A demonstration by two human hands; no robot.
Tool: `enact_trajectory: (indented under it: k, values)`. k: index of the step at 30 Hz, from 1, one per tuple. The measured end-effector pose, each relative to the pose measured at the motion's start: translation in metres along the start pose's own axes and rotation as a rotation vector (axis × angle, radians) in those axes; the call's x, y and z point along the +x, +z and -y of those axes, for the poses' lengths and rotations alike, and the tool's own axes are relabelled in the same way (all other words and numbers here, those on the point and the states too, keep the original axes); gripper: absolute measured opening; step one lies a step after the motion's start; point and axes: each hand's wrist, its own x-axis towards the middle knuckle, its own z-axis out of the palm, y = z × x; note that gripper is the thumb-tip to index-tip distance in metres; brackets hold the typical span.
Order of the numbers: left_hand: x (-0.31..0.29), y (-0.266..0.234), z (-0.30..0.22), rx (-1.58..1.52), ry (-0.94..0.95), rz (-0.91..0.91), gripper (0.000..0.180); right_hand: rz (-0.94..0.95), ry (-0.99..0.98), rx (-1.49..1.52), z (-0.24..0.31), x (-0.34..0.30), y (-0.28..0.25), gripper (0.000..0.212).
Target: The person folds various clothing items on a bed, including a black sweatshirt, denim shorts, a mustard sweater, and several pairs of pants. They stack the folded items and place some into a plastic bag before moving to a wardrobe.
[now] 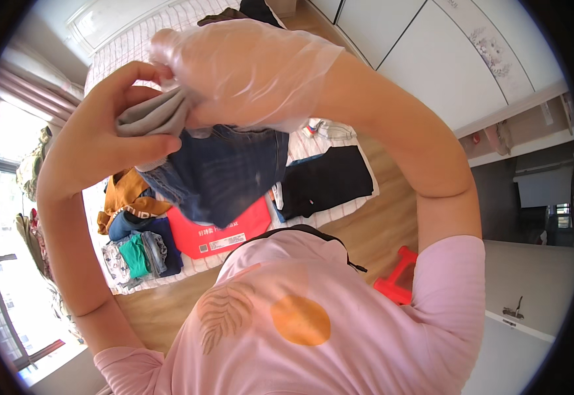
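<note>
My left hand [96,125] is closed on a bunched grey cloth edge [158,113], which joins dark blue denim clothing [227,171] hanging below. Its thumb lies along the front of the cloth and its fingers curl behind. Thin clear plastic covers my right hand [198,62] past the wrist, like a loose glove. This hand reaches across from the right and meets the left fingertips at the top of the cloth. Its fingers are bent there, and what they grip is partly hidden. The denim hangs over the bed, above a red bag [221,227].
The bed [336,207] has a striped cover. On it lie folded black trousers [329,181], a mustard garment [129,194] and rolled clothes [135,253]. A red plastic object [399,276] stands on the wooden floor. White cabinets [431,72] line the right; a window [0,224] is at left.
</note>
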Motion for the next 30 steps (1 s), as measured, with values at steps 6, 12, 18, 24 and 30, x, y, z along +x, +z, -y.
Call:
enact_trajectory:
  k: [6,12,18,24,30]
  values:
    - [0.032,0.025,-0.001,-0.040,0.069,-0.194,0.041,0.187,0.166,-0.111,-0.017,-0.014,-0.008,0.035]
    - [0.048,0.104,0.215,-0.871,-0.234,-0.972,0.025,0.127,0.483,0.247,-0.049,-0.048,-0.026,0.054]
    - [0.037,0.321,0.294,-2.218,-0.320,0.261,0.075,-0.064,-0.088,-0.237,-0.091,-0.084,-0.009,0.044]
    - [0.035,0.338,0.250,-2.426,-0.175,-0.104,0.070,-0.080,-0.002,-0.058,-0.096,-0.165,-0.043,0.042]
    - [0.009,0.306,0.312,-1.647,-0.286,0.064,0.054,-0.275,1.215,1.153,-0.159,-0.245,0.024,0.051]
